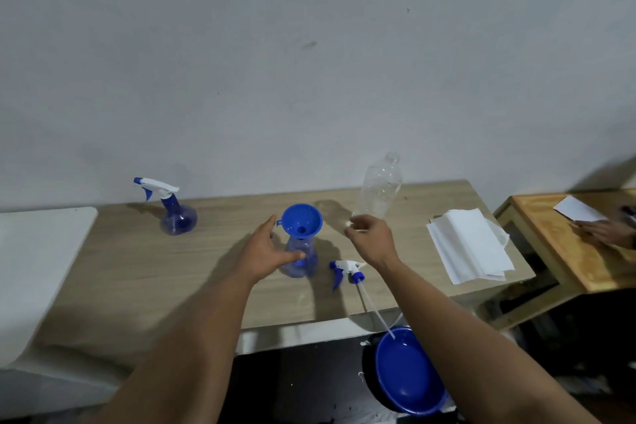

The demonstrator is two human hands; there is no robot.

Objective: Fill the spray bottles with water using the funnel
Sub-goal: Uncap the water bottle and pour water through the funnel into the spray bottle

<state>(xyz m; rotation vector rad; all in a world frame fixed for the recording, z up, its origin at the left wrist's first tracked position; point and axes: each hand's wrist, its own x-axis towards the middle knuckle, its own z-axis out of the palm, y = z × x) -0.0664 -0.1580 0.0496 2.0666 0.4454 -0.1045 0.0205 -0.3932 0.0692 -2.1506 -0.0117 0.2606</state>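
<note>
Left hand [266, 248] holds spray bottle [297, 256] bearing blue funnel [302, 221].

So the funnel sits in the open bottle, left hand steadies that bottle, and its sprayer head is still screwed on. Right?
Not quite. The head view shows the sprayer head lying off on the table, right of the bottle. The rest holds: the funnel sits in its neck and the left hand steadies it.
</note>
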